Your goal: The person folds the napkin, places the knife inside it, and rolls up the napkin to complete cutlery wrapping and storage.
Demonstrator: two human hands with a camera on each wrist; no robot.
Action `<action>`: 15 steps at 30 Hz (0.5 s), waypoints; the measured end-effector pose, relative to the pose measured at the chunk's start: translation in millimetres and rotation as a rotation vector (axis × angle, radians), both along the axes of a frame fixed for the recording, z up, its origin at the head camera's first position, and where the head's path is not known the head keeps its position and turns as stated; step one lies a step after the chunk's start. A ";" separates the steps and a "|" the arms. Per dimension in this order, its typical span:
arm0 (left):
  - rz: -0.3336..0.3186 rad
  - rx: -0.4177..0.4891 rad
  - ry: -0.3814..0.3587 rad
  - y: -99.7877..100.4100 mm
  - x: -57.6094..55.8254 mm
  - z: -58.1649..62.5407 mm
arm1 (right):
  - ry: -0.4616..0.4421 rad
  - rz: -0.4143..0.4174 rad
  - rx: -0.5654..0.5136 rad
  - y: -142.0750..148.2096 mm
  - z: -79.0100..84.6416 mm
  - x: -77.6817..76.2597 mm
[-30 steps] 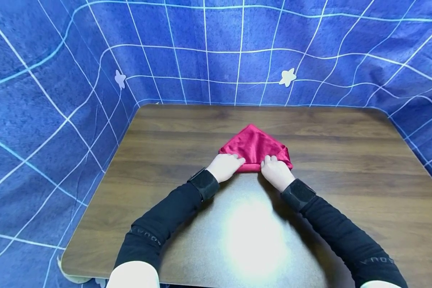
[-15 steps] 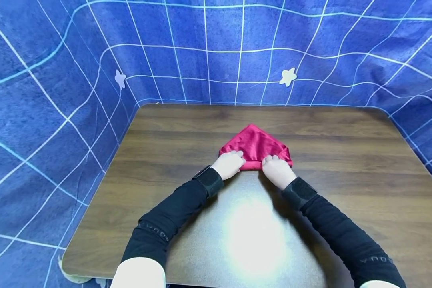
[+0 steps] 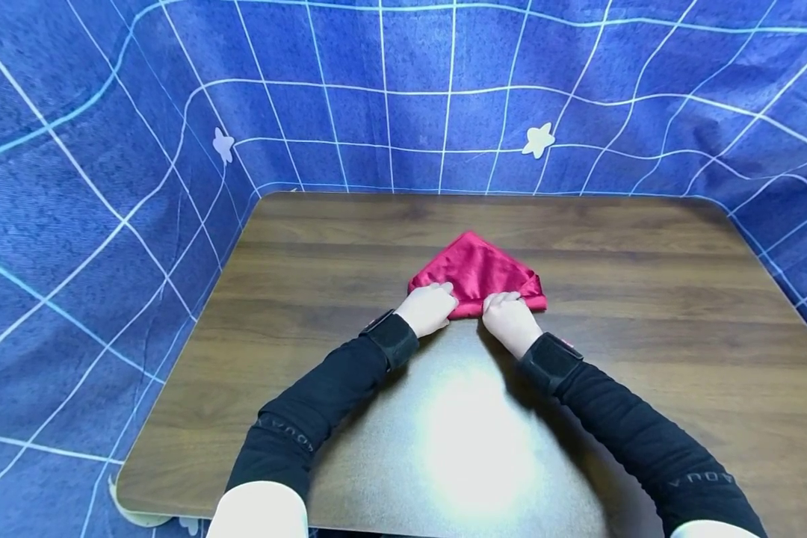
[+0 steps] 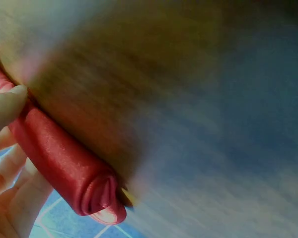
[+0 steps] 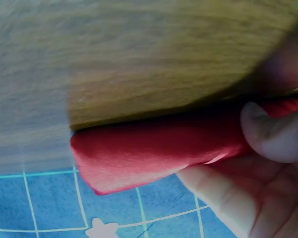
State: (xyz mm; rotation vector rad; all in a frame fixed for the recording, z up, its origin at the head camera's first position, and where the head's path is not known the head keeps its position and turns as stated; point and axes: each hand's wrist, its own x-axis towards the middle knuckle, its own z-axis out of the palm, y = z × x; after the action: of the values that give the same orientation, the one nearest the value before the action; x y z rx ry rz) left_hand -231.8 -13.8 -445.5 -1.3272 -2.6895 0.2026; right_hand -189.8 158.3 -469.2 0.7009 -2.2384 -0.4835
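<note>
A shiny red satin cloth (image 3: 474, 261) lies on the table, its peak pointing to the far side and its near edge rolled into a thick band. My left hand (image 3: 429, 308) grips the left part of that band, thumb on the near side and fingers over the far side. The right hand (image 3: 509, 321) holds the band right of its middle in the same way. In the left wrist view, the spiral end of the roll (image 4: 64, 158) shows beyond the thumb (image 4: 7, 104). The right wrist view shows the right thumb (image 5: 268, 134) pressed against the rolled cloth (image 5: 154, 148).
The wood-grain table (image 3: 645, 299) carries a bright glare patch between the forearms. A blue curtain (image 3: 350, 67) with white grid lines and pale star shapes (image 3: 538, 140) hangs behind and along the sides.
My left hand has shifted slightly right and away from me along the band. The right hand has slid a little to the left. The cloth's near edge sits slightly farther away.
</note>
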 end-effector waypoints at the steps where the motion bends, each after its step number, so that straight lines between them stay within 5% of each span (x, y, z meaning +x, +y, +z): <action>1: 0.007 0.002 0.001 0.5 -0.2 -0.7 | -0.017 0.021 -0.006 1.1 0.3 -1.8; 8: -0.012 0.023 0.023 1.7 -4.7 -3.6 | -0.176 0.099 -0.068 4.9 4.2 -7.6; 15: -0.051 0.002 -0.081 -1.8 -9.6 8.1 | -0.061 -0.018 -0.012 2.5 6.3 4.6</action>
State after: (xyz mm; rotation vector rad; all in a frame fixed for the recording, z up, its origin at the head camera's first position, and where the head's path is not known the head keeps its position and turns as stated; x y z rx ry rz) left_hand -241.4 -15.7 -437.4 -1.4310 -2.7167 0.1431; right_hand -185.2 160.8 -462.9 0.6987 -2.3044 -0.4631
